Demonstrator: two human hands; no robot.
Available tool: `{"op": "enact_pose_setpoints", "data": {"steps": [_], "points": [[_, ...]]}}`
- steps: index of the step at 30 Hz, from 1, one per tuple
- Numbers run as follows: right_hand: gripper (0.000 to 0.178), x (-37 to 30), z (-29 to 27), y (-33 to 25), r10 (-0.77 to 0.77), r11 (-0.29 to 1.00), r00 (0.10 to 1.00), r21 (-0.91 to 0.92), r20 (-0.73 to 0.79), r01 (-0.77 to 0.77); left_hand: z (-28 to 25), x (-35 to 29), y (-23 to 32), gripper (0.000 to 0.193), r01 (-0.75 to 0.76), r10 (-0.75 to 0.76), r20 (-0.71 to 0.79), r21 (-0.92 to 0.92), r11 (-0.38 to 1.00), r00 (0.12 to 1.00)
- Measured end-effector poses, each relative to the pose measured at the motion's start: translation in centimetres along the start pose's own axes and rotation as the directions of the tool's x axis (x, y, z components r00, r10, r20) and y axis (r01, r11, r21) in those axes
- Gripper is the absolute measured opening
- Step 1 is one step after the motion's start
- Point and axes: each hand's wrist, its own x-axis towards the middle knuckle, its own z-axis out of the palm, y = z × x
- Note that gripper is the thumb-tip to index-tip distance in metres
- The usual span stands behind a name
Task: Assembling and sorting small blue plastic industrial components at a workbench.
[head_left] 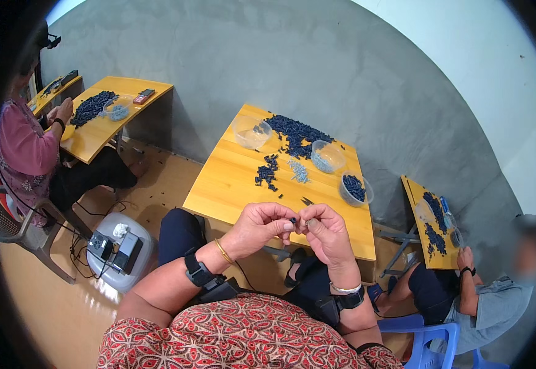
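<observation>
My left hand (pixel 257 229) pinches a small dark blue piece (pixel 293 220) between thumb and forefinger above the near edge of the yellow table (pixel 219 184). Fingertips almost meeting it, my right hand (pixel 329 238) is closed in a pinch too; what it grips is too small to make out. Just beyond lies a small dark pointed tool (pixel 307 201). Farther back are a small heap of dark blue pieces (pixel 267 172), a scatter of light blue pieces (pixel 299 171) and a large dark blue pile (pixel 295 132).
Three clear plastic bowls stand on my table: an almost bare one (pixel 251 134), one with light blue pieces (pixel 328 157), one with dark blue pieces (pixel 355 189). Co-workers sit at tables left (pixel 86 144) and right (pixel 443 258). A white stool (pixel 120 277) holds devices and cables.
</observation>
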Motion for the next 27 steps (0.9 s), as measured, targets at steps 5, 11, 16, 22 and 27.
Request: {"op": "enact_pose_setpoints", "data": {"steps": [5, 11, 16, 22, 27], "points": [[0.010, -0.4, 0.8, 0.0, 0.053, 0.994, 0.998, 0.102, -0.034, -0.049, 0.3, -0.8, 0.4, 0.012, 0.023, -0.023, -0.009, 0.005, 1.000, 1.000], [0.011, 0.1, 0.5, -0.3, 0.034, 0.990, 0.999, 0.135, -0.005, -0.033, 0.4, -0.6, 1.5, 0.011, 0.040, -0.039, -0.010, 0.081, 0.996, 0.999], [0.011, -0.3, 1.0, -0.6, 0.048, 0.991, 0.999, 0.129, 0.000, -0.048, 0.5, -0.6, 1.7, 0.012, -0.007, 0.005, 0.039, 0.050, 0.999, 0.999], [0.009, -0.5, 1.5, 0.0, -0.073, 0.997, 0.996, 0.009, -0.049, 0.074, 0.0, -0.9, 1.3, 0.014, 0.005, -0.004, 0.025, -0.011, 1.000, 1.000], [0.008, 0.2, 1.8, 0.6, -0.212, 0.969, 0.976, -0.144, -0.053, 0.203, -0.9, -1.1, 0.6, 0.014, -0.009, 0.011, 0.041, -0.047, 0.999, 0.999]]}}
